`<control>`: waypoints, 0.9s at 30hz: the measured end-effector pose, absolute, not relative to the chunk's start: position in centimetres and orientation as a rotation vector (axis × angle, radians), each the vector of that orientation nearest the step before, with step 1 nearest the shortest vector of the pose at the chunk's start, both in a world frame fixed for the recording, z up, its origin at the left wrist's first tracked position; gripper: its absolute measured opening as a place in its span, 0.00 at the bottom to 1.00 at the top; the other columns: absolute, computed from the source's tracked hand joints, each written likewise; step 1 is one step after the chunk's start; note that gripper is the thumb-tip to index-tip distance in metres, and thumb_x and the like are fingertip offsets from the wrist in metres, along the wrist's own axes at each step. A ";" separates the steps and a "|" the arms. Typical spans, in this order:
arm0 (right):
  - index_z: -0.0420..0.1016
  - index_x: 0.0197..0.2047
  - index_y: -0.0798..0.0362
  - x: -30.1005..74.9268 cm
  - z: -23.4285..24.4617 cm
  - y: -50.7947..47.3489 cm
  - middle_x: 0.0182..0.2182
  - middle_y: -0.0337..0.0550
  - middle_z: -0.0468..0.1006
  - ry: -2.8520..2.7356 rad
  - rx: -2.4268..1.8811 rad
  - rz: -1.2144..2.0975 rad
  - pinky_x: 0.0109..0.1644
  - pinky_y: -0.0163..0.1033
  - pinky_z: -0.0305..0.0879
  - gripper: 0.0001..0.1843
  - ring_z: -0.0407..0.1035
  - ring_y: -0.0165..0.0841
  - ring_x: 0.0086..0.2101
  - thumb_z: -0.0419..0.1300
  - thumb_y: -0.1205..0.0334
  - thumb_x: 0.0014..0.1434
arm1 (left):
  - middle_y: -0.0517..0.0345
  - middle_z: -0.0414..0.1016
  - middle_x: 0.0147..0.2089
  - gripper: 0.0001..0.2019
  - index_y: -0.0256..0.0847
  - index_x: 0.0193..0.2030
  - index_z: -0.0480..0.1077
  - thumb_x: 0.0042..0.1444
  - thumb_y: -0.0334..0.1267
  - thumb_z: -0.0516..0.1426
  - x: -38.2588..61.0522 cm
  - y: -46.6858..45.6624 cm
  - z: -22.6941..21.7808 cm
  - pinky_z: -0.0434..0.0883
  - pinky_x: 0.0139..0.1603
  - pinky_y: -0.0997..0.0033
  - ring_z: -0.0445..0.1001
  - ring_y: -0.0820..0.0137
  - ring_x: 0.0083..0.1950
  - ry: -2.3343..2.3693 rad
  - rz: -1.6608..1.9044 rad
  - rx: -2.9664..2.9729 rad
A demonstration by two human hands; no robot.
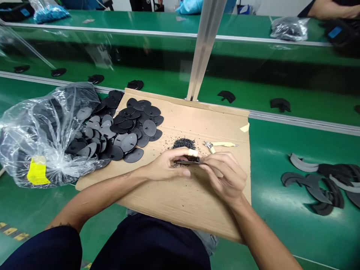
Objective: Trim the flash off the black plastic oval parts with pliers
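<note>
Trimming stage of flat dark parts, judged from the tools and scraps shown. 1 thin black piece (187,162) is held nearly edge-on above the cardboard sheet (157,195), in front of the seated person. Its left end is gripped between the thumb and fingers of the left hand (171,164), on which a pale yellow wrap (192,152) is seen at 1 fingertip; its right end is pinched by the fingertips of the right hand (227,174). Work on this piece appears to be in hand and unfinished, although its faces are turned too far from view for its condition to be told.

Just beyond the hands, a heap of black scraps (183,143) is seen, by which a good deal of completed work is suggested. The cutters (218,144) are gripped by neither hand; they are laid near the right hand and partly hidden by it.

At the left, many oval discs (150,128) are piled on the cardboard, and more are contained in the clear plastic bag (60,123). Which of these are finished and which are left cannot be told. Curved parts (317,185) are grouped at the right, apart from the cardboard.
</note>
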State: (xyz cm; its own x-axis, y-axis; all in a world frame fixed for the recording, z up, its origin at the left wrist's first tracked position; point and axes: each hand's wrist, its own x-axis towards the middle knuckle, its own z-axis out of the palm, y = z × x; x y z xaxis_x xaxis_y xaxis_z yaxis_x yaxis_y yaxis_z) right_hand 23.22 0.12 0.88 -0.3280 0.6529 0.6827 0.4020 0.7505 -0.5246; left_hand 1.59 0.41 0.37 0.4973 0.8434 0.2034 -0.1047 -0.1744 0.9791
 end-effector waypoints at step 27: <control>0.73 0.55 0.51 25.1 1.6 2.0 0.41 0.49 0.78 -2.118 -0.965 0.660 0.38 0.42 0.71 0.17 0.73 0.38 0.38 0.61 0.55 0.65 | 0.50 0.82 0.44 0.09 0.38 0.47 0.79 0.62 0.38 0.63 0.8 1.4 0.1 0.76 0.50 0.67 0.80 0.68 0.46 0.976 1.268 1.893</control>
State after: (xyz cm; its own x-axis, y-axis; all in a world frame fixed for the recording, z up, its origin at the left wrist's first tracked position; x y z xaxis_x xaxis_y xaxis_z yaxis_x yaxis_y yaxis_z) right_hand 25.07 2.02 1.64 -0.4719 0.7916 0.3883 0.4307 0.5912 -0.6819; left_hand 0.82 1.43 0.13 0.2544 0.8527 0.4564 0.2228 -0.5109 0.8303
